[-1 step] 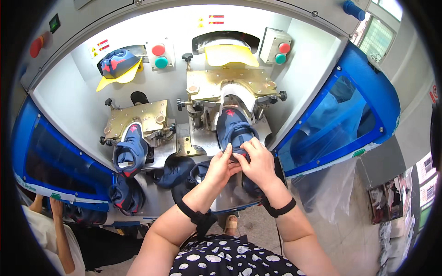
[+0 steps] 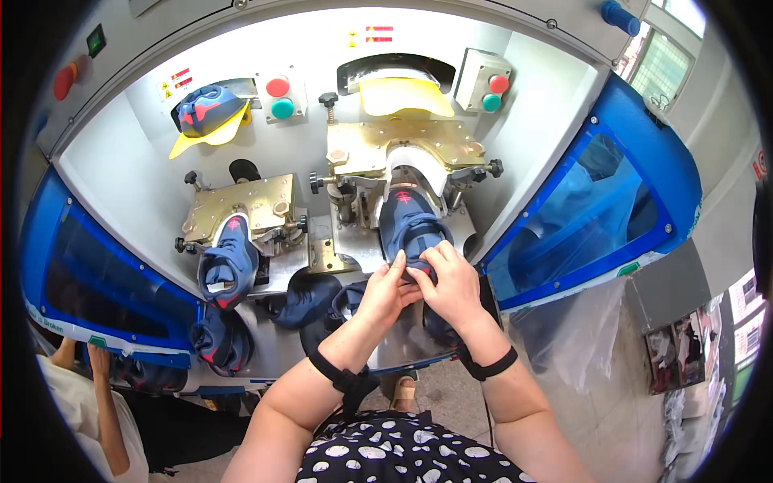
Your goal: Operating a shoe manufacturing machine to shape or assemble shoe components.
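Observation:
A dark blue shoe upper [image 2: 409, 219] with a red emblem lies toe-first in the right-hand metal clamp fixture [image 2: 362, 145]. My left hand [image 2: 388, 294] grips its heel end from the left, thumb on top and fingers beneath. Close beside it, my right hand [image 2: 448, 282] pinches the collar edge at the heel. Both hands meet there, and they partly hide the heel. In the left clamp fixture [image 2: 241, 201] sits a similar shoe upper [image 2: 229, 266], untouched.
Several loose shoe uppers [image 2: 221, 342] lie along the machine's front ledge. Behind, a blue-and-red upper [image 2: 208, 111] rests over a yellow-lined mould; red and green buttons [image 2: 282, 109] are nearby. Blue-framed guards [image 2: 588, 201] flank the opening. Another person's arm [image 2: 105, 402] shows at lower left.

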Tool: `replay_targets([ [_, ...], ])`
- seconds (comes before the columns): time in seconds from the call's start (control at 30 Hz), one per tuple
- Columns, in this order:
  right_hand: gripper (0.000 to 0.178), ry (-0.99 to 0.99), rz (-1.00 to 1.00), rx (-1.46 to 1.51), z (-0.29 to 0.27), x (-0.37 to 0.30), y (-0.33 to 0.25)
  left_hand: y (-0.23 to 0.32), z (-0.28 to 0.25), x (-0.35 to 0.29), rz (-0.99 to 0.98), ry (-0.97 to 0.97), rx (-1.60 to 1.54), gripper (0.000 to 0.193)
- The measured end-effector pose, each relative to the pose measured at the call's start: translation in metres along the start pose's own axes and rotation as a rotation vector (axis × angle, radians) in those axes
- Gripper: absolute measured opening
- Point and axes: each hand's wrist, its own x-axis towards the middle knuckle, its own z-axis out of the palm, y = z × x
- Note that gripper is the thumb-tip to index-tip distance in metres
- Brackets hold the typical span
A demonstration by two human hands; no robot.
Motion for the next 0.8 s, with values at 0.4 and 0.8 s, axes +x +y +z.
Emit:
replay_targets([
  [0.4,0.025,-0.019,-0.016,0.019,-0.006,0.011,0.003,-0.001,-0.004,0.012,0.009,0.043,0.037,0.038],
  [0.8,0.036,-0.187,-0.294,0.076,0.004,0.083,0.022,0.006,0.001,0.003,-0.016,0.132,0.097,0.050],
])
